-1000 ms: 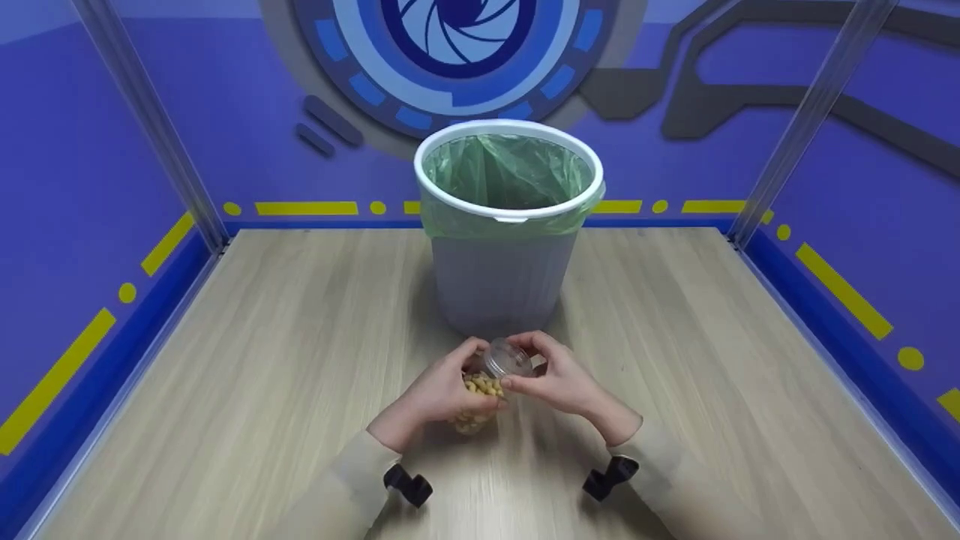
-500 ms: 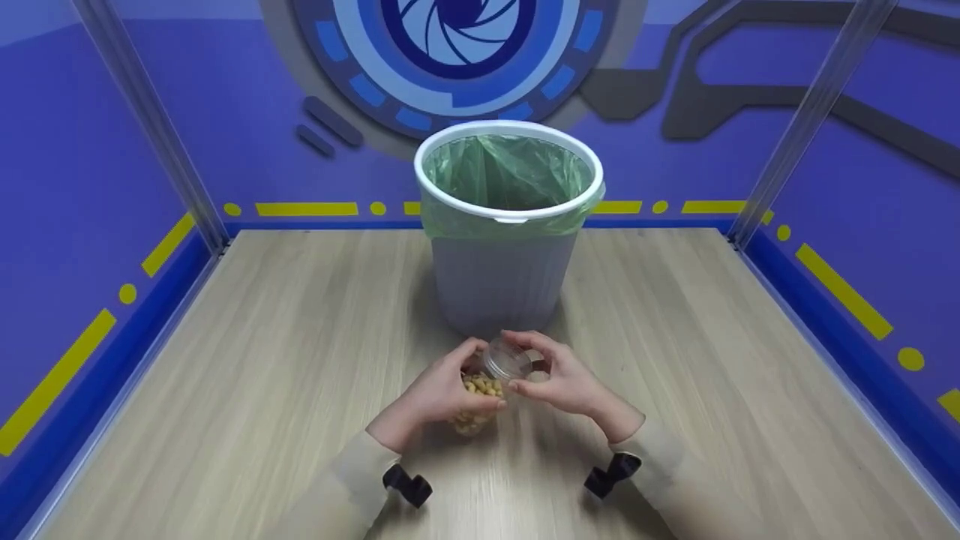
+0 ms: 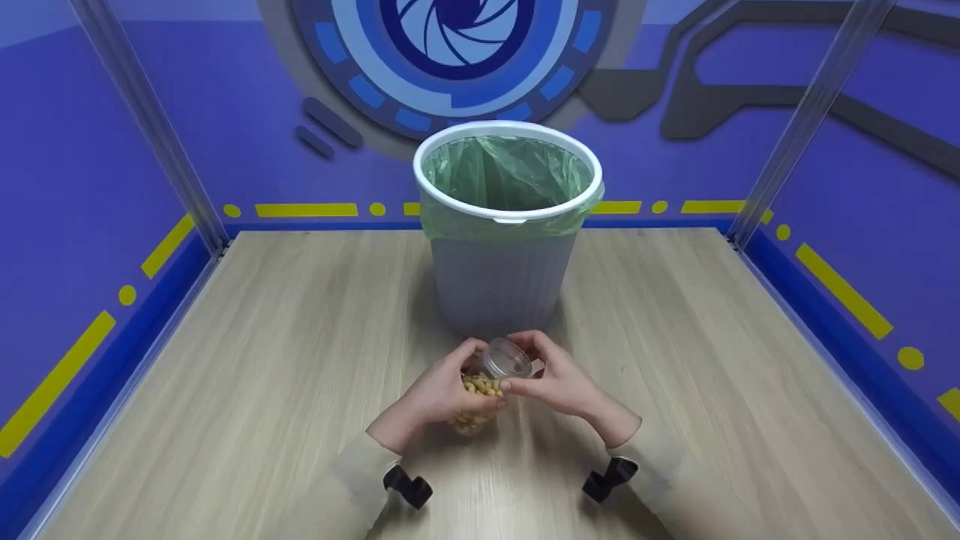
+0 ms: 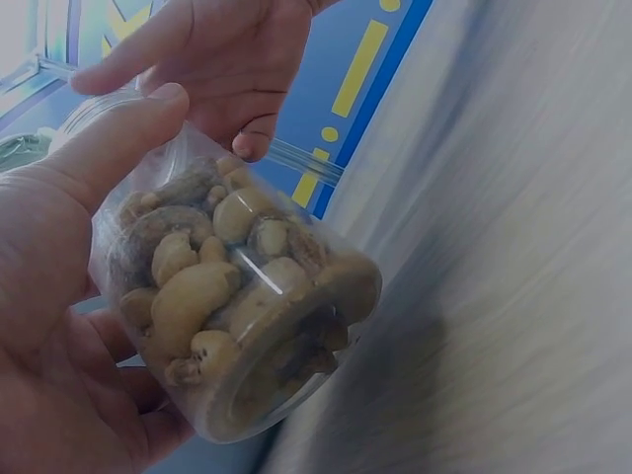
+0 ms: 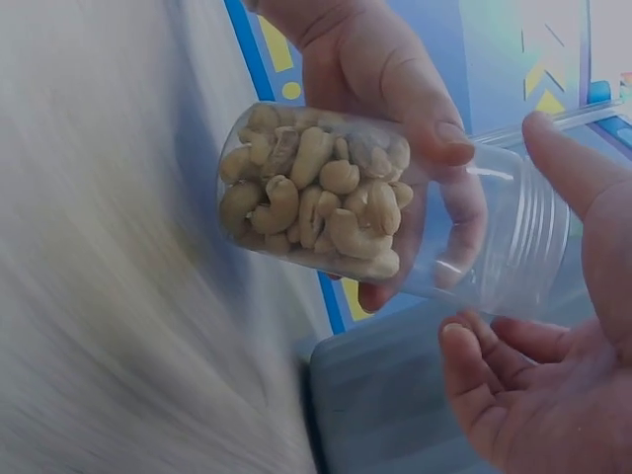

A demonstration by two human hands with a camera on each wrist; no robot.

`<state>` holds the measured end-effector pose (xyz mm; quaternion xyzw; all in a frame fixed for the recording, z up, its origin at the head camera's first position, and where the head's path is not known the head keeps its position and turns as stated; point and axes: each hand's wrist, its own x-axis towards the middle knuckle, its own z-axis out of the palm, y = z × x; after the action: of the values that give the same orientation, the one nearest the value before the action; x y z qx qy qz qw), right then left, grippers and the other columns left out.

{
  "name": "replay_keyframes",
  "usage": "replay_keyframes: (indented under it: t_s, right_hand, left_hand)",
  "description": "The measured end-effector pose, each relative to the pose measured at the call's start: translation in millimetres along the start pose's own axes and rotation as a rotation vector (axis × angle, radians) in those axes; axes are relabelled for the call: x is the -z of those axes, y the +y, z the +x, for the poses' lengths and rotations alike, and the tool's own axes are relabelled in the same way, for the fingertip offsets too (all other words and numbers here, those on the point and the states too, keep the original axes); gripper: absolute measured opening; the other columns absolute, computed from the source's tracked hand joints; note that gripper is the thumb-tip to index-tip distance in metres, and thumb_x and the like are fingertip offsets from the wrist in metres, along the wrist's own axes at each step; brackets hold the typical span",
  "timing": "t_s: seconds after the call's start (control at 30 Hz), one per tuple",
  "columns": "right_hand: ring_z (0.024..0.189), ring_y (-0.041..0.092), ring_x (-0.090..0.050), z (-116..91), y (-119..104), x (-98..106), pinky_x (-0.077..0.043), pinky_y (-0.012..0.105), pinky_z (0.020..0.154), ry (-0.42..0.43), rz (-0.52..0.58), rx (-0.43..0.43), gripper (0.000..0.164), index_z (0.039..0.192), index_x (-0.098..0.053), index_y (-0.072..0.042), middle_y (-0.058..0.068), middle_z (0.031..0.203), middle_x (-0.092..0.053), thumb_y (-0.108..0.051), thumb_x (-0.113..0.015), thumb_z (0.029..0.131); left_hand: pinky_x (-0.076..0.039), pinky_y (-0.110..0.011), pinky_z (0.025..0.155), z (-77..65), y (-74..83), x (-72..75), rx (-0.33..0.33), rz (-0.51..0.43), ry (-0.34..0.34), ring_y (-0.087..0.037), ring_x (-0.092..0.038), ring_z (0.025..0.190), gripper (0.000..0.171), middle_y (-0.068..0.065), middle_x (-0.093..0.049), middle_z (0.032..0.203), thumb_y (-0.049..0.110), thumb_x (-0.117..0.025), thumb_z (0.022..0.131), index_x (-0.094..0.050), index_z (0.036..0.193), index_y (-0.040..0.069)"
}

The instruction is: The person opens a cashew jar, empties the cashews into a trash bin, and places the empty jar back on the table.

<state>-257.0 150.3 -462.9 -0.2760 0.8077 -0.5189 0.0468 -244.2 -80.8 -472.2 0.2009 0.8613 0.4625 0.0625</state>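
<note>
A clear plastic jar (image 5: 296, 188) partly filled with cashews leans toward the bin, its ringed top pointing up and away. My left hand (image 3: 442, 386) grips the jar round its middle, the thumb on one side and the fingers curled on the other. In the left wrist view the jar's base and the nuts (image 4: 212, 286) show beyond that hand. My right hand (image 3: 559, 379) is at the clear screw lid (image 3: 506, 358), with thumb and bent fingertips set on opposite sides of it. From the right wrist, the lid's ridges (image 5: 538, 222) lie between that thumb and fingers.
A grey waste bin (image 3: 499, 281) lined with a green bag (image 3: 510, 165) stands just beyond both hands. The wood-grain tabletop (image 3: 300, 337) is bounded by blue side panels (image 3: 90, 225) and a patterned back wall (image 3: 247, 112).
The right fingers spread off the lid half a second ago and have come back in round it. The left hand and the jar stay nearly where they were.
</note>
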Motion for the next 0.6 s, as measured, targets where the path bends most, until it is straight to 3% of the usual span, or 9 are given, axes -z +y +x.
replay_keyframes:
  t_s: [0.17, 0.6]
  right_hand:
    - [0.098, 0.017, -0.057, 0.6, 1.0, -0.4, -0.054, 0.023, 0.075, 0.018, -0.015, 0.005, 0.055, 0.131, -0.057, 0.006, 0.022, 0.125, -0.063, -0.016, -0.082, 0.088]
    - [0.109, 0.016, -0.056, -0.4, -0.6, 4.3, -0.056, 0.026, 0.081, -0.018, 0.039, 0.07, 0.062, 0.142, -0.054, 0.003, 0.024, 0.14, -0.058, -0.013, -0.081, 0.089]
  left_hand:
    - [-0.051, -0.044, 0.086, -0.6, 0.8, 1.0, 0.007, 0.003, 0.0, -0.021, -0.063, 0.097, 0.075, -0.008, -0.071, 0.117, 0.04, -0.091, 0.074, -0.052, 0.135, 0.023]
    - [-0.051, -0.042, 0.086, -0.3, -0.2, 3.1, -0.01, -0.019, 0.0, -0.021, -0.062, 0.097, 0.074, -0.01, -0.069, 0.117, 0.037, -0.091, 0.075, -0.052, 0.136, 0.02]
